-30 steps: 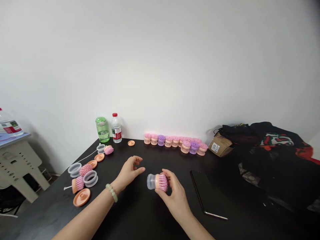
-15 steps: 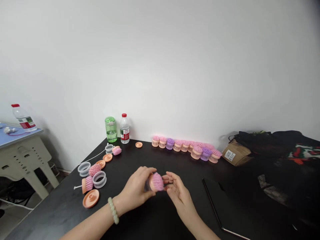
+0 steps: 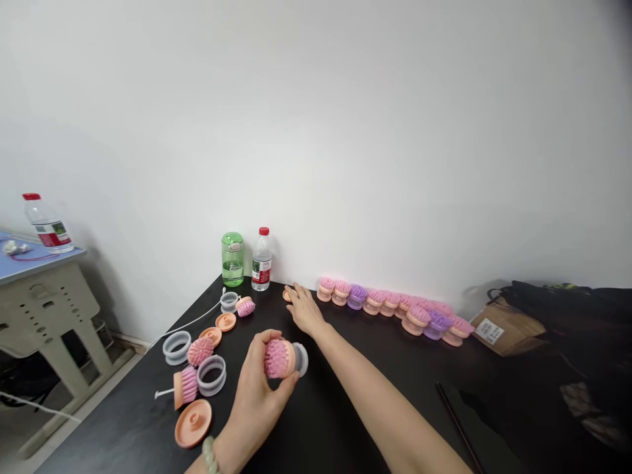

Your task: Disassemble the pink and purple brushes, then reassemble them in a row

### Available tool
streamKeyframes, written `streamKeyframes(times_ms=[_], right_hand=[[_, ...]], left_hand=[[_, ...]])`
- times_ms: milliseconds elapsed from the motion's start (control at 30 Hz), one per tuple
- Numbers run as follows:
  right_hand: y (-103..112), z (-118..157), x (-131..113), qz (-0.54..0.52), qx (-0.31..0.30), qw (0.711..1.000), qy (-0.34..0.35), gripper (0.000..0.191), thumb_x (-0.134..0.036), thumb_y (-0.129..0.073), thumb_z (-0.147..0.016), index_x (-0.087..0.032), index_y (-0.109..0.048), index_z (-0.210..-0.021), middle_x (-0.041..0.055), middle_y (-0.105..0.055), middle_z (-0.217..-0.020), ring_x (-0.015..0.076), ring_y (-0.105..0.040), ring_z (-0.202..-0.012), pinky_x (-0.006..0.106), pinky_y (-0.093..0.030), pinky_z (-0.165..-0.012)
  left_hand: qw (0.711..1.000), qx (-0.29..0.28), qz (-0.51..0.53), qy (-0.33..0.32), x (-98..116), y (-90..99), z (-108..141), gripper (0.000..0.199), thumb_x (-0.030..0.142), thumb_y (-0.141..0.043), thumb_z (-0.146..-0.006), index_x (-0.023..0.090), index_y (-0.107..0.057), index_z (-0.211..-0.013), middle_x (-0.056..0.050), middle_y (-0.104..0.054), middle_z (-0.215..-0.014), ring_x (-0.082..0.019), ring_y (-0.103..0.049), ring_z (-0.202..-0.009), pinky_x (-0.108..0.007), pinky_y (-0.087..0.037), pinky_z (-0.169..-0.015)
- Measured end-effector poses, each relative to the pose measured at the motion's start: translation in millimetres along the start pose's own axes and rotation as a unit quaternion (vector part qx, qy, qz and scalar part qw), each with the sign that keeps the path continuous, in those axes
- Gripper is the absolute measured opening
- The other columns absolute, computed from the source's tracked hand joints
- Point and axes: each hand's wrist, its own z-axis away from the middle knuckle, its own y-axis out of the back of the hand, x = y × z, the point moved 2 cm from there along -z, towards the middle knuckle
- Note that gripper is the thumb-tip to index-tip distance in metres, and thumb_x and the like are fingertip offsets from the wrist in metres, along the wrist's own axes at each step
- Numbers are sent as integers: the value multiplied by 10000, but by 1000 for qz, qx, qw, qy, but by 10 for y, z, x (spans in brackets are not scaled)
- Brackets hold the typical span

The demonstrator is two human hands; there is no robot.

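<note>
Your left hand now grips alone, curled round a pink-bristled peach plastic brush capped by a clear plastic cup, over the black table; your right hand has let go, reaching open beside a small peach disc.

Bright even light, soft shadows on the white wall, darkened top-right corner, curved edges

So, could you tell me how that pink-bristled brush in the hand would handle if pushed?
The pink-bristled brush is probably light for its size, being plastic. Its bristles seem soft, likely to bend. Its round clear cup suggests it could roll on its side.
</note>
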Motion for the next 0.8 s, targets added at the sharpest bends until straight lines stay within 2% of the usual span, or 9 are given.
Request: streamKeyframes(times_ms=[67,133,267,367,467,633,733,800], right_hand=[[-68,-145,-7,33,-28,999,2,429,-254,-609,-956,-207,-516,-1372,120,-477,-1473,311,-490,-1311,541,-430,-1061],[-99,-195,-17,58,-47,997,5,360,-318,-609,-965,-204,-560,-1303,98,-551,-1378,270,-591,-1179,510,-502,-980],[-36,-44,-74,80,-61,995,14,300,-330,-598,-973,-194,-593,-1240,86,-605,-1292,231,-635,-1079,450,-546,-912],[102,257,-109,64,-61,996,19,230,-257,-607,-956,-186,-633,-1173,91,-630,-1197,237,-624,-1062,439,-528,-913],[305,674,-92,16,-50,998,23,204,-114,-607,-864,-196,-699,-1027,99,-616,-1016,253,-610,-1004,393,-516,-877],[678,1412,11,-118,14,993,14,326,-74,-574,-756,-240,-607,-1035,31,-567,-1035,162,-620,-850,311,-554,-791],[838,1749,42,-208,51,977,-3,307,-140,-550,-808,-249,-559,-1096,-6,-585,-917,142,-638,-777,280,-576,-720],[904,1898,45,-320,77,944,-17,336,-226,-605,-821,-251,-558,-1152,2,-608,-920,162,-663,-818,295,-583,-738]], left_hand=[[1000,-1,2,4,12,26,-17,421,203,-710,-710,243,-561,-1101,-60,-623,-1095,-286,-595,-1039,-407,-445,-931],[1000,-12,7,24,-2,38,-34,389,214,-723,-704,239,-572,-1062,-51,-628,-1061,-277,-600,-991,-389,-452,-892],[992,-50,70,88,-71,5,-35,454,321,-810,-665,234,-566,-1038,-6,-624,-920,-206,-577,-790,-306,-455,-720],[973,-83,174,127,-91,-59,-10,528,413,-865,-612,227,-571,-1010,21,-594,-824,-159,-535,-717,-252,-417,-640],[940,-102,284,161,-81,-116,17,565,414,-905,-558,212,-596,-985,21,-595,-813,-139,-536,-719,-232,-415,-651],[893,-137,378,203,-77,-158,45,555,296,-946,-524,199,-629,-969,18,-618,-844,-109,-558,-732,-210,-437,-673],[877,-143,404,217,-61,-197,60,552,229,-954,-522,201,-639,-975,22,-635,-854,-98,-584,-744,-208,-464,-700],[859,-136,433,237,-28,-256,79,529,217,-955,-529,196,-651,-962,13,-648,-867,-109,-615,-775,-227,-492,-737]])
